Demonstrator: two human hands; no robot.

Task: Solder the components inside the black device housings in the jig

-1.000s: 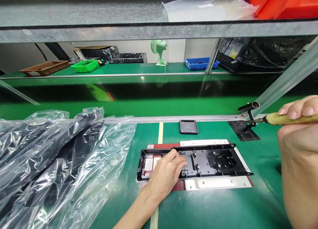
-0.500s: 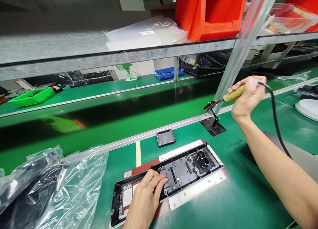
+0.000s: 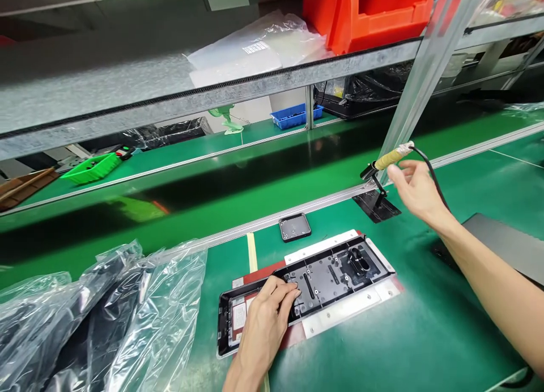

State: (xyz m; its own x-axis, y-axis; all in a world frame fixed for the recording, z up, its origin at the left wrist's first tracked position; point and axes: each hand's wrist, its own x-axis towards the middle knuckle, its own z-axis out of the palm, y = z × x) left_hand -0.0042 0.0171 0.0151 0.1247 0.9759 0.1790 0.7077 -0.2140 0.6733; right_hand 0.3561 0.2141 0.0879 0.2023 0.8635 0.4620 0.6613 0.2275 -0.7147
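A yellow-handled soldering iron (image 3: 391,156) rests with its tip inside the black holder (image 3: 369,171), its cable curving down to the right. My right hand (image 3: 414,185) is beside the handle, fingers apart and holding nothing. A long black plastic housing (image 3: 325,284) lies in a red and white fixture (image 3: 348,310) on the green bench. My left hand (image 3: 272,310) is over the housing's middle, thumb and fingertips pinched together near its inner edge; whatever is between them is too small to make out.
A small black tray (image 3: 295,227) with tiny parts sits behind the housing. Clear plastic bags (image 3: 157,312) cover the left side. A metal post (image 3: 425,92) rises behind the holder, and a shelf edge (image 3: 212,94) crosses above. A grey panel (image 3: 501,245) lies at right.
The iron has gone into the holder, and my right hand has opened and come off its handle. My left hand keeps its pinch at the housing. The camera view has shifted.
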